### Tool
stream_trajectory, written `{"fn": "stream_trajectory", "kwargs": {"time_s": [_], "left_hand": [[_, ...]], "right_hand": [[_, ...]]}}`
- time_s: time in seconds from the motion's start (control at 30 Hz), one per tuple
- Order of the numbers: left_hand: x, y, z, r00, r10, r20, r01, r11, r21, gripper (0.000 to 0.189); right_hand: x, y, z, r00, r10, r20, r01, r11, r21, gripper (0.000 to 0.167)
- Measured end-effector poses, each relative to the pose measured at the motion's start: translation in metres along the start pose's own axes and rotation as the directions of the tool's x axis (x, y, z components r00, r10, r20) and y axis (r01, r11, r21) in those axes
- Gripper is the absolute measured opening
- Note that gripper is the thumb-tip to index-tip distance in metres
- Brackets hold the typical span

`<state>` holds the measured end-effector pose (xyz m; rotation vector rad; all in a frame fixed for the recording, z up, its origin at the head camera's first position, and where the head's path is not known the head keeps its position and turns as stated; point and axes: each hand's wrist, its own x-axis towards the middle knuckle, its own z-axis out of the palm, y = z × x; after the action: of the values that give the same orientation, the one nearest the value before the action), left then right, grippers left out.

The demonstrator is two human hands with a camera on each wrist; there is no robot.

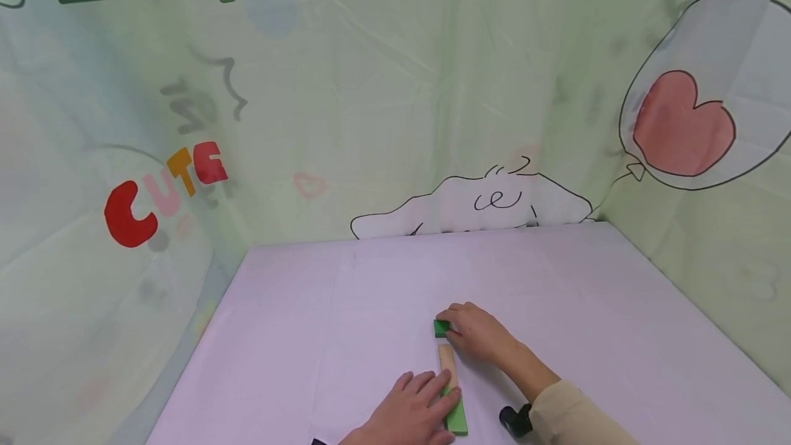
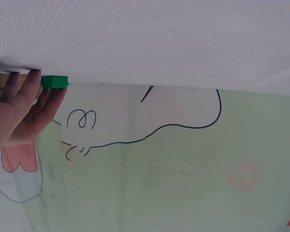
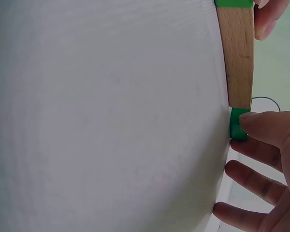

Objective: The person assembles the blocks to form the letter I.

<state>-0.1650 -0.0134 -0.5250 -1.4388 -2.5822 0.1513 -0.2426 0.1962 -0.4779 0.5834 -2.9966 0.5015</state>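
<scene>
A small dark-green block (image 1: 441,328) sits on the table, and my right hand (image 1: 478,334) pinches it between thumb and index finger. In the right wrist view the thumb lies on top of this green block (image 3: 238,126), with the other fingertips down on the cloth. Just nearer to me runs a narrow flat wooden strip, bare wood at its far part (image 1: 446,356) and lighter green at its near part (image 1: 457,421). Across its left side and middle rests my left hand (image 1: 410,409), fingers extended, fingertips touching the strip.
A pale lilac cloth covers the table (image 1: 296,335). Printed curtains (image 1: 395,101) stand along its back and both sides. A black device (image 1: 516,420) sits at the right wrist, beside the beige sleeve (image 1: 575,414).
</scene>
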Motion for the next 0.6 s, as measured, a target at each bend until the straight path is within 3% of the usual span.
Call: {"fn": "stream_trajectory", "kwargs": {"time_s": [0.27,0.4,0.6], "left_hand": [[0.0004,-0.0007,-0.0012,1.000,0.000,0.000,0.000,1.000,-0.016,0.057],[0.0000,-0.0012,-0.0015,0.999,0.003,-0.038,-0.005,0.999,-0.039,0.058],[0.0020,-0.0046,-0.0076,0.998,0.001,-0.063,-0.010,0.991,-0.132,0.056]], "right_hand": [[0.0004,0.0009,0.0000,1.000,0.000,0.002,0.000,1.000,0.003,0.027],[0.0006,0.0022,0.0010,1.000,-0.004,0.006,0.004,1.000,0.008,0.027],[0.0007,0.0043,0.0003,1.000,0.010,0.021,-0.010,1.000,0.016,0.032]]}}
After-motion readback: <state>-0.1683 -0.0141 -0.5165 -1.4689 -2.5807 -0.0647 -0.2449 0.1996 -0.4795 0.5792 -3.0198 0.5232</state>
